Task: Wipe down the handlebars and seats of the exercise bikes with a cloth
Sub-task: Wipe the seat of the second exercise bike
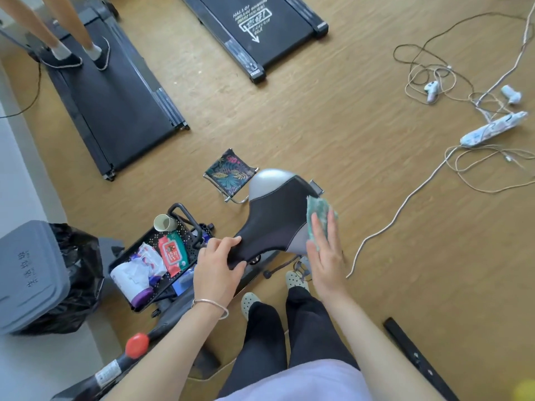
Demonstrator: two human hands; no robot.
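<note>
Above the wooden floor (362,117), the bike seat (275,215) was gripped at its narrow nose by the left hand (220,264), seemingly to steady it, while the green cloth (316,208) was pressed against the seat's right edge by the flat, straight-fingered right hand (327,256).

Your left hand (217,270) carries a thin silver-coloured metal bangle (210,306) at the wrist. You wear a pale lilac fabric top (295,383), loose black trousers (263,337) and cream slip-on shoes (249,300) marked with dark dots, possibly ventilation holes; the view is too soft to confirm.
</note>
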